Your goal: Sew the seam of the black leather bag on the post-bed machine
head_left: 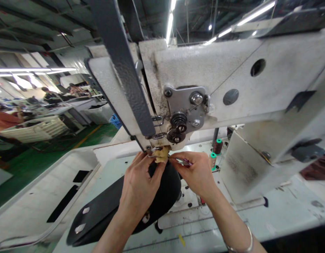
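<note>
Your sewing machine (231, 63) hangs over the far end of that black piece (106, 205). Left hand (138, 182)'s right there, can't tell if it's pinching; right hand (196, 172) pinches a slim tool (186, 162) near the yellow bit (161, 155).

Tube lights (170, 23): glaring white above the sewing machine (236, 70)
Roof (44, 26): dim, up left of it
Far benches (79, 101): blurred, left of it
Tabletop (283, 207): bright below it
</note>
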The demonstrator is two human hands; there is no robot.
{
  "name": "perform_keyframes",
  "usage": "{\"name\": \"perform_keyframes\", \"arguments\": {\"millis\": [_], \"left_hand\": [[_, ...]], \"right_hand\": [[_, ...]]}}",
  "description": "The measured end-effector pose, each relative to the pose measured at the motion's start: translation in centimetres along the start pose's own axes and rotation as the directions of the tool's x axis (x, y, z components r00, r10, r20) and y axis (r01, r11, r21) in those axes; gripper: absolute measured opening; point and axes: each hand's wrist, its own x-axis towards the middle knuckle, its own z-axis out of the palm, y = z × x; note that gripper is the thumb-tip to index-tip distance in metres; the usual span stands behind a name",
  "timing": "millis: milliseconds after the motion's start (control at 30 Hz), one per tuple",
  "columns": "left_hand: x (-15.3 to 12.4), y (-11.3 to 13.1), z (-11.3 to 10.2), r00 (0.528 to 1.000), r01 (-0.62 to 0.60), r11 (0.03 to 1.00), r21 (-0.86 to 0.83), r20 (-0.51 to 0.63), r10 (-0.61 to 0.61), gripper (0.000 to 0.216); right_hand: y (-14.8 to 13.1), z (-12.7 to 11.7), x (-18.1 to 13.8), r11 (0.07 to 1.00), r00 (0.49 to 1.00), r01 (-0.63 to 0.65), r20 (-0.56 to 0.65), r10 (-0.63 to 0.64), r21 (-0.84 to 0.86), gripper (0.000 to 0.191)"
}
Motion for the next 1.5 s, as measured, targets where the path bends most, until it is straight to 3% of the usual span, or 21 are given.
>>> {"name": "perform_keyframes", "arguments": {"millis": [333,600,767,1100,1233,1367,1500], "left_hand": [[-0.4,0.5,1.5,0.993,-0.114,0.966,0.231,0.043,0.107,0.022],[-0.5,0.2,2.0,0.997,-0.069,0.980,0.189,0.057,0.059,0.025],[-0.1,-0.2,0.6,0.997,-0.073,0.991,0.116,0.044,0.068,0.020],[-0.3,-0.3,-0.7,0.996,0.056,0.997,-0.054,0.069,-0.052,0.014],[-0.9,0.0,-1.2,0.996,0.083,0.991,-0.104,-0.005,-0.084,0.007],[-2.4,0.8,-1.7,0.986,-0.060,0.984,-0.167,-0.162,0.033,0.010],[-3.7,1.9,-1.2,0.973,-0.224,0.954,-0.199,-0.107,0.206,0.028]], "right_hand": [[0.0,0.0,-0.1,0.999,1.000,-0.010,0.001,0.010,0.045,0.015],[0.1,0.0,0.0,0.999,1.000,-0.022,0.006,0.022,0.046,0.014],[0.1,-0.1,0.0,0.997,0.998,-0.059,-0.004,0.059,0.054,0.015],[0.1,-0.3,-0.1,0.994,0.997,-0.081,-0.006,0.082,0.072,0.014],[0.0,-0.8,-0.6,0.985,0.996,-0.086,-0.016,0.090,0.151,0.014],[-0.2,-1.3,-1.4,0.953,0.990,-0.135,0.001,0.140,0.270,0.014],[-0.4,-1.9,-2.5,0.909,0.979,-0.199,0.025,0.204,0.366,0.017]]}}
